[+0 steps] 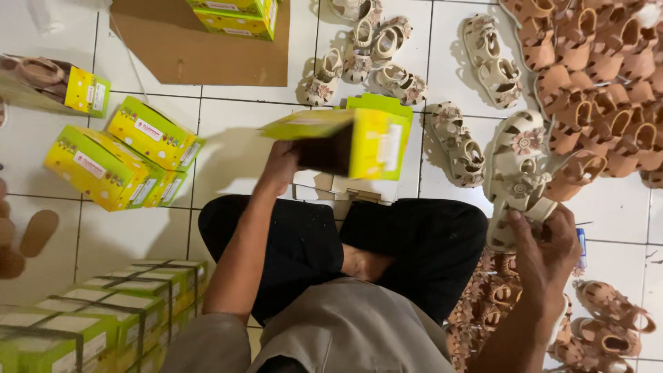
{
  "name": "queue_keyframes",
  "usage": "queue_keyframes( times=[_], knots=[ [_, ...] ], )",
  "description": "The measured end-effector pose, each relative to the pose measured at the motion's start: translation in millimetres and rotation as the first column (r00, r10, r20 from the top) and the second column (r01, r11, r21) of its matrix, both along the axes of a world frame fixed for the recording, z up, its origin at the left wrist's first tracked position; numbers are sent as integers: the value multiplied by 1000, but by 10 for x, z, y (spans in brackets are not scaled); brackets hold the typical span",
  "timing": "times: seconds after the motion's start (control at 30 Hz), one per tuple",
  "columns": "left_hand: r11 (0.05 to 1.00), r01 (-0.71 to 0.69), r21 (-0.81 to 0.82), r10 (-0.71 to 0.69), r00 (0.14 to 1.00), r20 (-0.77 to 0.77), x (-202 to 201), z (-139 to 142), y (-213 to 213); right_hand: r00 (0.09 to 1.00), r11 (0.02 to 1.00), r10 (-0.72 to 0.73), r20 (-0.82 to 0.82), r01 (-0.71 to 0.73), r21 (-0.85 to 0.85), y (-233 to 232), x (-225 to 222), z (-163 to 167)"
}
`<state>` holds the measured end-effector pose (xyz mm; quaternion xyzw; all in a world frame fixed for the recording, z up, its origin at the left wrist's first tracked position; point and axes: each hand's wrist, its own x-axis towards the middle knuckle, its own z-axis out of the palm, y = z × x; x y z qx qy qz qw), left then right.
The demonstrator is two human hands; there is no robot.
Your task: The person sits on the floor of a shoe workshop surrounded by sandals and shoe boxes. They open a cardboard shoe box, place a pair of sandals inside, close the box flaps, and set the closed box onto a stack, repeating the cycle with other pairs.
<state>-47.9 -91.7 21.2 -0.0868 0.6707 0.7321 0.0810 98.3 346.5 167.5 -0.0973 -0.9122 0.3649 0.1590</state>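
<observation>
I sit cross-legged on a white tiled floor. My left hand (282, 168) holds an open yellow-green shoe box (366, 141) by its dark inner wall, lifted above the floor in front of my knees, its lid flap tilted to the left. My right hand (545, 247) grips a pair of cream child's sandals (518, 176) with flower trims, lifted beside my right knee. Flat cardboard pieces (331, 186) lie under the box.
Closed yellow boxes (121, 162) lie at the left, strapped bundles of boxes (103, 314) at the lower left. Cream sandals (373, 59) are scattered ahead; a heap of tan sandals (601, 76) fills the upper right and more (601, 324) lie by my right leg. Brown cardboard sheet (200, 48) at the top.
</observation>
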Motion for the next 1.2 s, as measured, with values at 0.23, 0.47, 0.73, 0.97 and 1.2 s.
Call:
queue_keyframes(
  times=[0.23, 0.47, 0.73, 0.97, 1.2],
  knots=[
    [379, -657, -652, -344, 555, -758, 185, 611, 384, 996, 983, -61, 66, 72, -167, -120, 64, 130],
    [270, -739, -617, -575, 390, -719, 421, 1023, 352, 998, 997, -47, 30, 48, -52, -80, 103, 129],
    [246, -784, -570, -616, 327, -717, 404, 1071, 426, 999, 999, 19, 29, -20, 48, -112, -17, 89],
    [292, -780, -554, -601, 301, -740, 325, 1053, 457, 999, 996, 4, 36, -1, -88, -192, -93, 133],
    [406, -674, -618, -501, 401, -767, 175, 649, 560, 996, 994, 20, 92, -9, -112, -277, -210, 164]
  ],
)
